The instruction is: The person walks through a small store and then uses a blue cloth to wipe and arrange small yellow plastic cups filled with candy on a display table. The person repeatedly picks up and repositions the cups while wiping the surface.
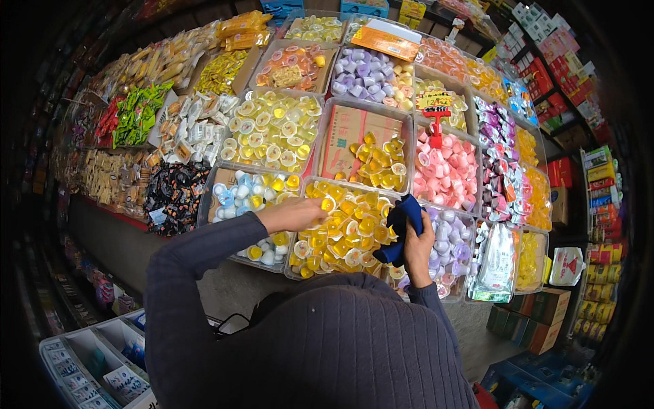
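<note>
My left hand [299,214] reaches over the left side of a bin of yellow jelly cups [347,225], its fingertips at a jelly cup [328,204] with a pale rim. Whether the fingers grip that cup cannot be told. In my right hand [420,245] is a folded dark blue cloth [406,214], held above the right side of the same bin. White and blue jelly cups [245,191] lie in the bin under my left forearm. Purple jelly cups [449,243] fill the bin beside my right hand.
Beyond lie a half-filled bin with a cardboard sheet [352,133], pink jelly cups [444,174] and a red price sign holder [436,122]. Wrapped snacks [176,189] spread to the left. A silver packet [498,260] lies at the right. Cardboard boxes [536,317] stand on the floor.
</note>
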